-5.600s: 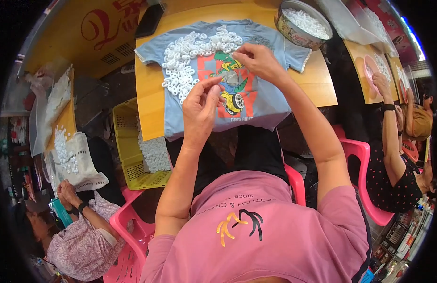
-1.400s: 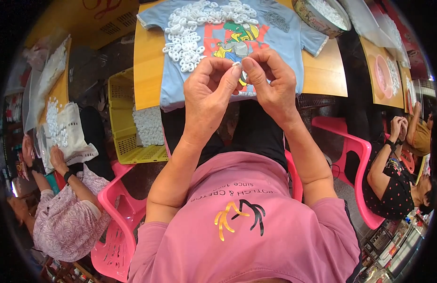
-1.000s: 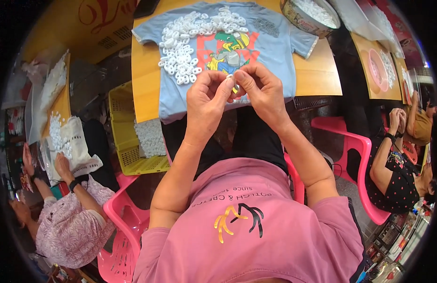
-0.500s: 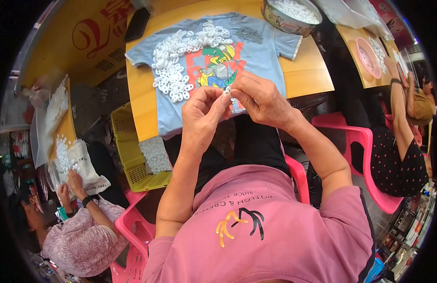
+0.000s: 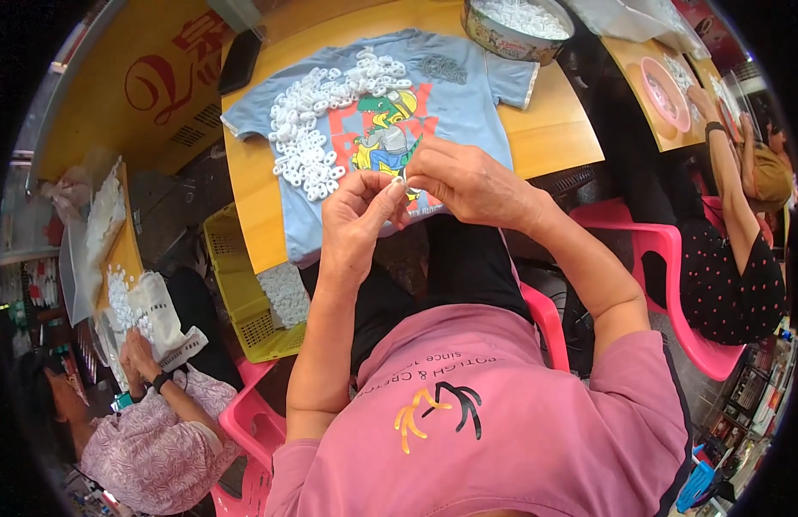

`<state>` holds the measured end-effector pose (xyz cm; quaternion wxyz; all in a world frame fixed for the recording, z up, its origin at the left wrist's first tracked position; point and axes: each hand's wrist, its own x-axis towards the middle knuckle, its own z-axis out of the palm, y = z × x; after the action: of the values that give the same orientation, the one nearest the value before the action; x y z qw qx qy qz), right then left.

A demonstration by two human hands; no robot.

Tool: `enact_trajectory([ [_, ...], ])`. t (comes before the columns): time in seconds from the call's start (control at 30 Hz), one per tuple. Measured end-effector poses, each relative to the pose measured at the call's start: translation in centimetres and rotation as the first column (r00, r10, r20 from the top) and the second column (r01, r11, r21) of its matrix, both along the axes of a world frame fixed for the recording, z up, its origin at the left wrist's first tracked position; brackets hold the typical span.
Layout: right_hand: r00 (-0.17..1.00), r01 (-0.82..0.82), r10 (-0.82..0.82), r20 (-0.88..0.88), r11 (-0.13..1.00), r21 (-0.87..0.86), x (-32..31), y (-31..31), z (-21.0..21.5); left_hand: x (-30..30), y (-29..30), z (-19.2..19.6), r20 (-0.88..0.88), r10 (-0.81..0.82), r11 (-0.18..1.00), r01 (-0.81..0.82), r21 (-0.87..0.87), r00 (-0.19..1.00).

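Rings of white plastic are the work in hand, and reading from the left edge of the frame inward shows how much of it lies finished.

At lower left a co-worker in a floral top handles a white bag [image 5: 162, 319] of the same small white pieces. Above, at upper left, an orange panel [image 5: 149, 95] carries red curling lettering and a slotted vent. Right of that, lower down, a yellow crate [image 5: 235, 293] stands under the tabletop's edge with a white bundle in it.

On the wooden tabletop [image 5: 554, 129] lies a pale blue shirt [image 5: 468, 86] with a red and green cartoon print. A heap of rings [image 5: 317, 129] covers its left half, which looks like the finished pile; it is already sizeable.

Below the shirt, at frame centre, the left hand [image 5: 356, 224] pinches one small white piece [image 5: 399, 183] between thumb and forefinger. The right hand [image 5: 468, 177] meets it, fingertips closed on the same piece, so both grasp it just above the shirt's lower hem.

At top right a round tin [image 5: 511, 39] holds many more white pieces, so by my judgement plenty is left. Farther right, another person sits at a second tabletop with a pink tray [image 5: 653, 86].
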<state>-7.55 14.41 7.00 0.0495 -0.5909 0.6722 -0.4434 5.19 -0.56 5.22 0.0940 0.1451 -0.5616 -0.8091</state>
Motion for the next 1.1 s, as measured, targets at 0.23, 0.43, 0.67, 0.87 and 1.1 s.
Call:
enact_trajectory([
  [0.23, 0.997, -0.025, 0.027, 0.077, 0.999, -0.025, 0.5, 0.1, -0.3, 0.5, 0.4, 0.6, -0.006, -0.016, 0.999, 0.015, -0.033, 1.000],
  [0.43, 0.996, 0.006, -0.006, 0.089, 1.000, 0.003, 0.0, -0.7, -2.0, -0.1, 0.2, -1.0, 0.075, 0.040, 0.999, -0.038, -0.037, 0.996],
  [0.67, 0.770, -0.054, -0.034, 0.638, 0.991, 0.118, -1.1, 0.8, -0.5, -0.6, 0.0, 0.7, 0.014, 0.055, 0.993, -0.056, 0.104, 0.998],
  [0.87, 0.900, 0.078, -0.089, 0.426, 0.996, 0.043, -0.1, 0.6, 0.1, -0.3, 0.4, 1.3, 0.001, 0.085, 0.996, -0.085, 0.037, 0.996],
  [1.1, 0.972, 0.043, -0.029, -0.233, 0.998, 0.054, -0.8, 0.3, 1.5, 0.2, 0.5, 2.0, -0.006, 0.096, 0.981, -0.095, -0.167, 0.995],
])
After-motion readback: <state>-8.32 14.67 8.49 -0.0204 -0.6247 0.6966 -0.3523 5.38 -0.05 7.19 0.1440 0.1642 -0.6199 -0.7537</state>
